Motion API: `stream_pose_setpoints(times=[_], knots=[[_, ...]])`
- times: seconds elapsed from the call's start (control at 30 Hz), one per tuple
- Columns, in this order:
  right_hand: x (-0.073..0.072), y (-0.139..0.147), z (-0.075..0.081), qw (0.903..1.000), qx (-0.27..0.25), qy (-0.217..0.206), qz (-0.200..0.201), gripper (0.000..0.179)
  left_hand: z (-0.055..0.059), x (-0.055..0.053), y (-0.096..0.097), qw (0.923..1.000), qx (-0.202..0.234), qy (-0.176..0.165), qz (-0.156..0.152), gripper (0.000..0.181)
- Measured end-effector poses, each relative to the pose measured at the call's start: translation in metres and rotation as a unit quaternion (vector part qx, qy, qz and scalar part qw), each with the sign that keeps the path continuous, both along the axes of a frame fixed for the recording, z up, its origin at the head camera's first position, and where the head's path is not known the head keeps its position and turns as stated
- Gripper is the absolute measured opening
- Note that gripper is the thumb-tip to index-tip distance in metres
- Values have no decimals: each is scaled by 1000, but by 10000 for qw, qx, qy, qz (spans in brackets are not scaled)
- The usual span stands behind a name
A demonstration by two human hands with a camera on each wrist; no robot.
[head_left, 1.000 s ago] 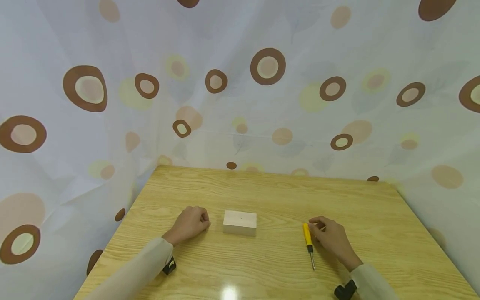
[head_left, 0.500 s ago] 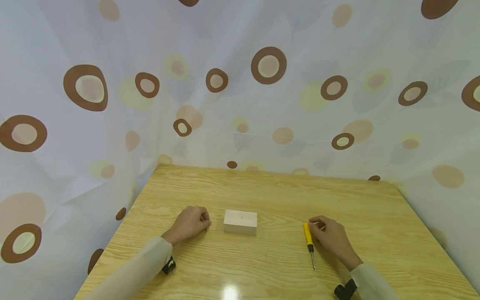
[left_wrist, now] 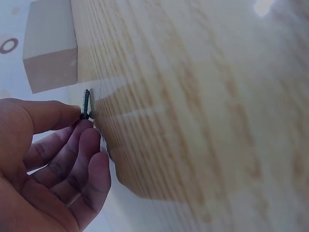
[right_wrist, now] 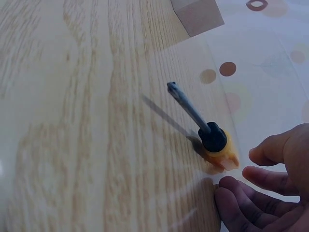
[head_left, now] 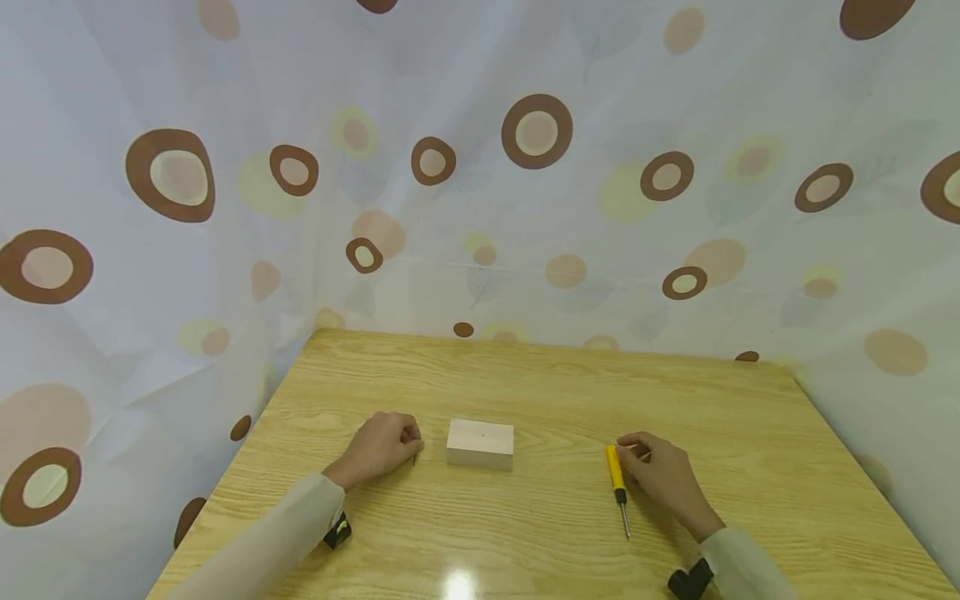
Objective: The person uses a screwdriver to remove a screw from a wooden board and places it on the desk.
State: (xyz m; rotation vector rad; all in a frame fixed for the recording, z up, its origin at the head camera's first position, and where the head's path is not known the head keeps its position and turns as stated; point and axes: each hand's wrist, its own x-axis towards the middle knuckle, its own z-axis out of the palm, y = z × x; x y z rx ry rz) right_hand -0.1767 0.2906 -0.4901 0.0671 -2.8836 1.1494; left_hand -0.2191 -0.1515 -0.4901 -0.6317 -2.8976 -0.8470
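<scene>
My left hand (head_left: 378, 446) is at the left of a pale wooden block (head_left: 480, 444). In the left wrist view, the thumb and index fingertip pinch a small dark screw (left_wrist: 85, 104) by its head end, with its tip pointing away from them. The block has a small dark hole in its top face. On the right, a screwdriver (head_left: 617, 479) with a yellow handle and black collar lies on the table, its metal tip toward me. My right hand (head_left: 663, 475) is beside the handle, its fingers loosely bent; the right wrist view shows a small gap between fingertips and handle.
The wood-grain table (head_left: 525, 533) has a bright light reflection near its front edge. A pale curtain (head_left: 480, 208) with brown rings and spots hangs behind the table and along both sides. A black wrist camera (head_left: 690, 579) sits at the right cuff.
</scene>
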Motion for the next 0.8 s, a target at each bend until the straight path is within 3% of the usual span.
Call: stream_pose_setpoints(times=[0.63,0.8], knots=[[-4,3,-3,10000,-26,11,19,34,2,-1,0,9999,58,-37,112,8],[-4,9,2,9985,196,477,168,37,11,-2,-7,9996,262,143,-7,11]])
